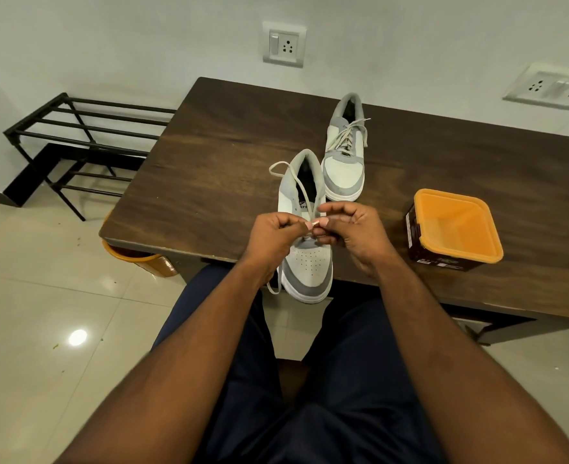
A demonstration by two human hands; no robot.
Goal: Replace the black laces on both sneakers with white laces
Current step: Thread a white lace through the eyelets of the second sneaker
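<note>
Head view. Near sneaker (305,259) at table (209,155) front edge, toe overhanging toward the person. Left hand (273,234) and right hand (353,229) meet above its eyelets, both pinching the white lace (296,182); lace tip shows between the thumbs. Lace loops back past the heel, another end hangs off the table edge. Far sneaker (345,152) just behind, laced white. Orange-lidded box (455,229) to the right. Black rack (75,145) at left.

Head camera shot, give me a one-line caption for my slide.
Both hands, left hand and right hand, pinch a white lace over the near sneaker; the far sneaker is already laced white.
</note>
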